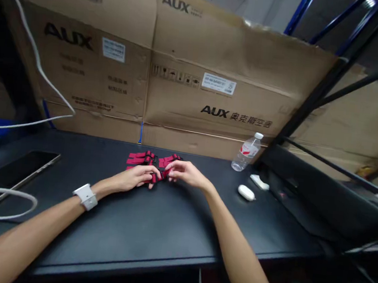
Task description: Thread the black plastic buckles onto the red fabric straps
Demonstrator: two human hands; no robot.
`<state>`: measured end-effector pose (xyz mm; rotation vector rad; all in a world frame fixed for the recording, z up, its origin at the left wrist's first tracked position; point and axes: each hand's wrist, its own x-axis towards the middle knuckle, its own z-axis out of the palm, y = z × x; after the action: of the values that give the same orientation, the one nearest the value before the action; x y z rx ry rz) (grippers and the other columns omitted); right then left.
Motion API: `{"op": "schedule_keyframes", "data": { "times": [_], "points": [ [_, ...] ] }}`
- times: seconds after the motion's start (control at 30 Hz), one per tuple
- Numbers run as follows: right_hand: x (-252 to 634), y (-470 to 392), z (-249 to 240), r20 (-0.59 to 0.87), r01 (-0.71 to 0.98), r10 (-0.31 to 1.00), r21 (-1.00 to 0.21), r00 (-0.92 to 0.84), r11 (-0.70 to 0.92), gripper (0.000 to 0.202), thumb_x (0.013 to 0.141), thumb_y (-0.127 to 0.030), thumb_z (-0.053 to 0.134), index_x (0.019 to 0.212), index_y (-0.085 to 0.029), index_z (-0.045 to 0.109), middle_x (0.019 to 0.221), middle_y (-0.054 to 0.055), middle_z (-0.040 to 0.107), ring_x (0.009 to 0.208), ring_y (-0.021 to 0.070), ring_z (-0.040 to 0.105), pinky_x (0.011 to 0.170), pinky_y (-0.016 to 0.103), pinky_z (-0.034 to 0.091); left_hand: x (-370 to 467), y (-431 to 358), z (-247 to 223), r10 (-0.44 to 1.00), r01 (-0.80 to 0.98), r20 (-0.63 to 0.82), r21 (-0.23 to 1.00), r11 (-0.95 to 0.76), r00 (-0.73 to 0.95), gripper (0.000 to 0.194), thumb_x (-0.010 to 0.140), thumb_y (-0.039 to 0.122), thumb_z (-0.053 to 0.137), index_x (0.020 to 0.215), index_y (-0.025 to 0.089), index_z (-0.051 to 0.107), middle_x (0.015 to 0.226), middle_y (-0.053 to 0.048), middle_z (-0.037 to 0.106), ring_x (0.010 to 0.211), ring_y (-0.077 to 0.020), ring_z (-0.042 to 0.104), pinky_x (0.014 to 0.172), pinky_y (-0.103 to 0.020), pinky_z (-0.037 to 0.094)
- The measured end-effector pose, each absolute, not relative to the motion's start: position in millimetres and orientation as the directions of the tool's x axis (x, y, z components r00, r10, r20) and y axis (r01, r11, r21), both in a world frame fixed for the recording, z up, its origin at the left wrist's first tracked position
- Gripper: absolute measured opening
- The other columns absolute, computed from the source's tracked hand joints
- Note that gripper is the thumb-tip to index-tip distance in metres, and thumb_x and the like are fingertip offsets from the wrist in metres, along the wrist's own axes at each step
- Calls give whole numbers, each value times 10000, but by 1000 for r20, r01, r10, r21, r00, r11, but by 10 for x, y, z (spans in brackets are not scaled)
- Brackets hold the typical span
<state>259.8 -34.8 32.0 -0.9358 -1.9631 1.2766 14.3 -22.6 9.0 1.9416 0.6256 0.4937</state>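
My left hand [140, 175] and my right hand [187, 173] meet over the table's middle. Between them is a short red strap with a black buckle [162, 174]; the fingers of each hand are closed on one end of it. Just behind lie more red straps with black buckles [140, 158], flat on the tabletop, with another red strap [168, 160] to their right. Part of the held strap is hidden by my fingers. A white band with a square face sits on my left wrist.
On the dark table [138, 235], a phone [13, 172] and white cable [4, 192] lie left. A water bottle [247, 152] and two small white objects, one rounded [246, 192], stand right. Cardboard [214, 90] walls the back; a black metal frame [299, 121] rises at right.
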Motion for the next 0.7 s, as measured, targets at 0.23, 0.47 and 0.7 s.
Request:
{"op": "schedule_keyframes", "data": {
  "times": [0.23,0.47,0.7],
  "points": [
    [2383,-346,167,77,70,829,-988,-554,138,343,737,-401,708,919,-171,529,635,-25,604,548,124,587,543,255,483,163,-184,12,670,193,51,939,-285,741,300,890,476,447,925,179,476,628,28,548,480,-89,321,465,-207,210],
    [2291,-367,68,145,17,787,-981,-599,193,260,784,-367,671,860,-153,545,660,-3,623,608,120,596,644,264,471,166,-154,-38,655,192,73,927,-323,752,266,882,435,461,797,184,481,603,26,527,525,-109,393,509,-221,265],
    [2201,-386,35,273,76,799,-927,-536,368,221,820,-337,637,904,-185,501,686,-21,587,591,121,581,584,244,460,169,-156,-29,644,223,82,898,-378,760,266,883,406,457,816,166,551,615,28,518,557,-113,423,537,-217,309]
  ]
}}
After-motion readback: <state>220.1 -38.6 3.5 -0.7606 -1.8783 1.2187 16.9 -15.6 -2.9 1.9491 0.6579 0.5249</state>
